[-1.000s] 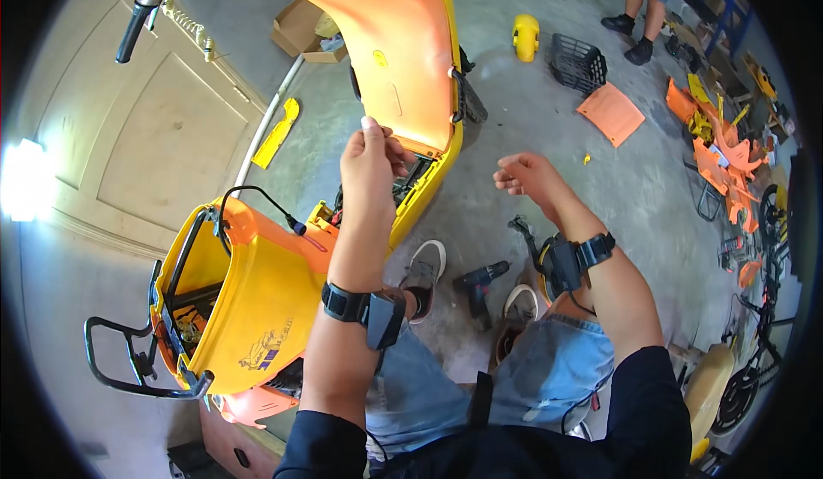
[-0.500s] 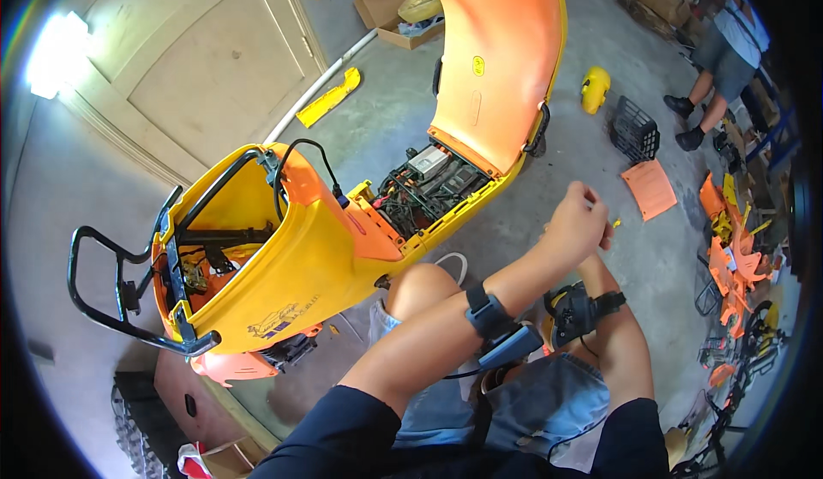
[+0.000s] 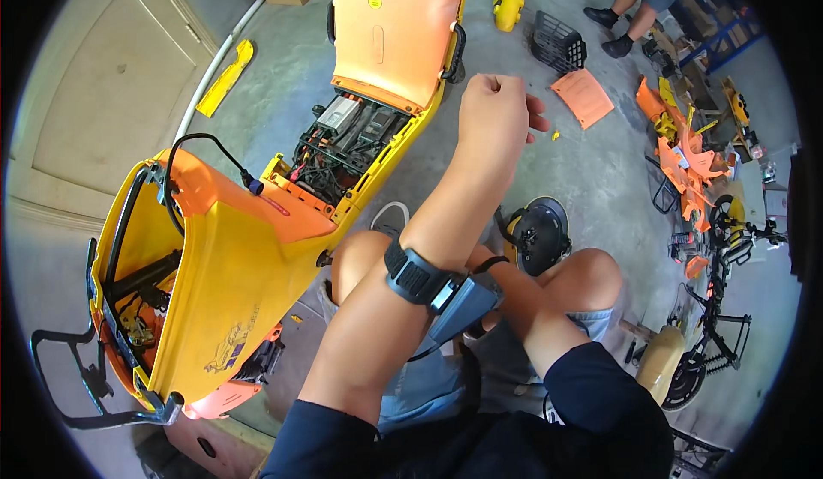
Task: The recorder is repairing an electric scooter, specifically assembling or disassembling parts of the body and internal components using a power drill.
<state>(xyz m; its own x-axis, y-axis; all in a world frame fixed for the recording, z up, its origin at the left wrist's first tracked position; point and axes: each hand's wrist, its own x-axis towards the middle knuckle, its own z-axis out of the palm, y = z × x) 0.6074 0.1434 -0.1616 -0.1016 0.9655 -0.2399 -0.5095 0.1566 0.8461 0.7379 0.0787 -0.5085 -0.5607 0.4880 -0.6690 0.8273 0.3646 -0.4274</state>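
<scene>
My left hand is raised in front of me, its fingers curled inward; anything inside them is hidden. On that forearm sits a black strap with a grey-blue box. My right forearm reaches in behind the left one, a thin black band at its wrist. The right hand itself is hidden. Close beyond that wrist, between my knees, is a dark rounded thing with a pale rim; its kind is unclear. A yellow and orange scooter stands to my left, its wiring bay uncovered.
A black rack juts from the scooter's near end. On the floor ahead lie an orange panel, a black basket and a yellow rounded part. Loose orange parts pile up at right. Another person's legs show at the top.
The view has swung right, so the scooter sits further left. My right wrist has dropped behind my left forearm. The dark rounded thing now shows beyond it. My left hand stays raised and curled.
</scene>
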